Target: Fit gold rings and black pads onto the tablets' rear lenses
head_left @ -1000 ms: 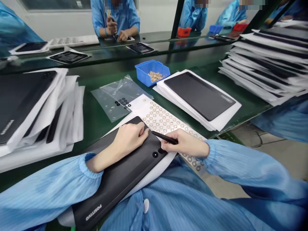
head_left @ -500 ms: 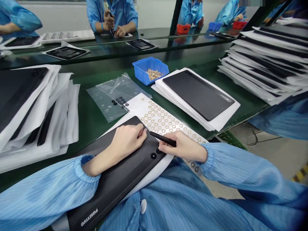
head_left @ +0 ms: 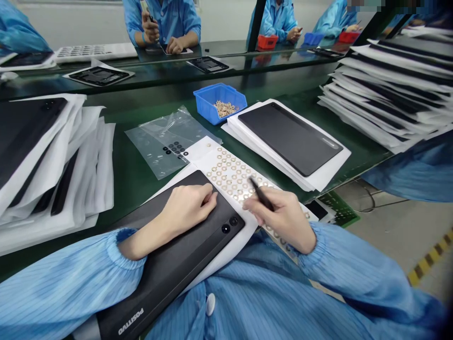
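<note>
Pinches pen [head_left: 262, 194] in right hand [head_left: 285, 216] over ring sheet [head_left: 226, 165]. Rests curled left hand [head_left: 191, 208] on cover [head_left: 191, 245], in front on paper [head_left: 247, 234]; cannot tell if empty. Could scratch cover with stray pen, or skew it by lifting left hand.

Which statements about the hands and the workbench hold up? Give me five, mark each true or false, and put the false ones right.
1. The right hand holds a slim black tool. True.
2. The left hand is raised away from the black POSITIVO panel. False: the left hand rests on the black POSITIVO panel.
3. The blue bin contains small tan pieces. True.
4. In the picture, the clear plastic bag lies to the right of the blue bin. False: the clear plastic bag lies to its left.
5. Two dark circles show near a corner of the panel. True.
</note>
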Tool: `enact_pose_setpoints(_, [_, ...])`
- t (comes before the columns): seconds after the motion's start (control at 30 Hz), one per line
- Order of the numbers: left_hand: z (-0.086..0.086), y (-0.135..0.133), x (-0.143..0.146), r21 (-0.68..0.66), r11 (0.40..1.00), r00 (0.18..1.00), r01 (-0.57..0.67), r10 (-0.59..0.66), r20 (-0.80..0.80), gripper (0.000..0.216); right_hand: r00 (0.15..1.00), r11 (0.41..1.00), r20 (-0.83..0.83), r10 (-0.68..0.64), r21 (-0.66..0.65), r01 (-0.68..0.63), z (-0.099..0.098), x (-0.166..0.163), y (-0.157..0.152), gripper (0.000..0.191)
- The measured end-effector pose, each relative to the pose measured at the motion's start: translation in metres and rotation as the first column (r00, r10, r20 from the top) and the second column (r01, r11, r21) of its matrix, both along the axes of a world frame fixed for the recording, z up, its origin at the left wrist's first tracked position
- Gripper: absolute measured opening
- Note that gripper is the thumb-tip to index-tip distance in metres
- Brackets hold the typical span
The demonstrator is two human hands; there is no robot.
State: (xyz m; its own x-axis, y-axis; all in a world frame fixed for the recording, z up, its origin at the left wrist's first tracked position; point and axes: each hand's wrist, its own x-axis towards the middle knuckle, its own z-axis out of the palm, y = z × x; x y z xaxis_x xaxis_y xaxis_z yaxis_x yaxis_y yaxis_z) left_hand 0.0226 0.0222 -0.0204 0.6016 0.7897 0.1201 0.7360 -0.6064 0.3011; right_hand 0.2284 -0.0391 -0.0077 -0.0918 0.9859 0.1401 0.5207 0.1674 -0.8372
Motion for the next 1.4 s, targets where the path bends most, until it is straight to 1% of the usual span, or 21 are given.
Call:
enact_pose_setpoints(0.07, [0.001,-0.003,-0.003,-0.032,0.987,0.986,0.157,-0.155,0.059,0.028,0.982,0.992,-0.146,-0.122,-0.01,0.122,-0.002,-0.001,-0.008,0.043])
enact_pose_setpoints(0.13, [0.002,-0.005,-0.005,-0.051,0.956,0.955,0.288,-0.283,0.086,0.025,0.953,0.984,-0.244,-0.178,-0.058,0.169,-0.006,-0.004,-0.017,0.048])
enact_pose_setpoints(0.2, [0.003,-0.006,-0.006,-0.063,0.934,0.934,0.353,-0.347,0.082,0.023,0.934,0.979,-0.299,-0.196,-0.108,0.17,-0.011,-0.009,-0.023,0.042])
enact_pose_setpoints(0.27, [0.003,-0.006,-0.007,-0.069,0.923,0.925,0.378,-0.374,0.069,0.024,0.925,0.978,-0.322,-0.199,-0.126,0.167,-0.017,-0.014,-0.025,0.031])
enact_pose_setpoints(0.37, [0.003,-0.006,-0.006,-0.055,0.92,0.921,0.387,-0.384,0.058,0.024,0.915,0.973,-0.332,-0.228,-0.123,0.197,-0.024,-0.019,-0.026,0.025])
enact_pose_setpoints(0.47, [0.002,-0.006,-0.005,-0.039,0.922,0.922,0.386,-0.384,0.052,0.023,0.908,0.966,-0.332,-0.254,-0.126,0.224,-0.028,-0.02,-0.026,0.023])
enact_pose_setpoints(0.6, [0.002,-0.005,-0.004,-0.051,0.926,0.928,0.373,-0.372,0.035,0.023,0.892,0.96,-0.357,-0.279,-0.123,0.251,-0.03,-0.021,-0.026,0.021])
enact_pose_setpoints(0.8, [0.002,-0.006,-0.004,-0.075,0.929,0.932,0.362,-0.36,0.034,0.024,0.904,0.963,-0.333,-0.269,-0.081,0.257,-0.028,-0.025,-0.024,0.02])
enact_pose_setpoints(1.0, [0.001,-0.005,-0.004,-0.053,0.927,0.928,0.371,-0.37,0.039,0.022,0.914,0.963,-0.305,-0.268,-0.051,0.265,-0.03,-0.025,-0.024,0.018])
enact_pose_setpoints(1.13, [0.001,-0.005,-0.005,-0.05,0.927,0.928,0.372,-0.37,0.039,0.021,0.923,0.969,-0.304,-0.234,-0.002,0.246,-0.029,-0.028,-0.026,0.015])
enact_pose_setpoints(1.23, [0.001,-0.005,-0.004,-0.066,0.928,0.93,0.367,-0.366,0.04,0.021,0.921,0.98,-0.348,-0.174,0.026,0.195,-0.022,-0.029,-0.029,0.016])
enact_pose_setpoints(1.3, [0.002,-0.005,-0.004,-0.085,0.929,0.933,0.36,-0.358,0.034,0.022,0.923,0.985,-0.359,-0.14,0.044,0.167,-0.012,-0.026,-0.028,0.016])
enact_pose_setpoints(1.33, [0.002,-0.005,-0.003,-0.094,0.929,0.934,0.358,-0.356,0.034,0.021,0.933,0.986,-0.338,-0.124,0.062,0.153,-0.005,-0.023,-0.026,0.017])
enact_pose_setpoints(1.4, [0.003,-0.005,-0.003,-0.106,0.928,0.934,0.358,-0.355,0.043,0.02,0.965,0.986,-0.246,-0.086,0.119,0.119,0.012,-0.016,-0.015,0.018])
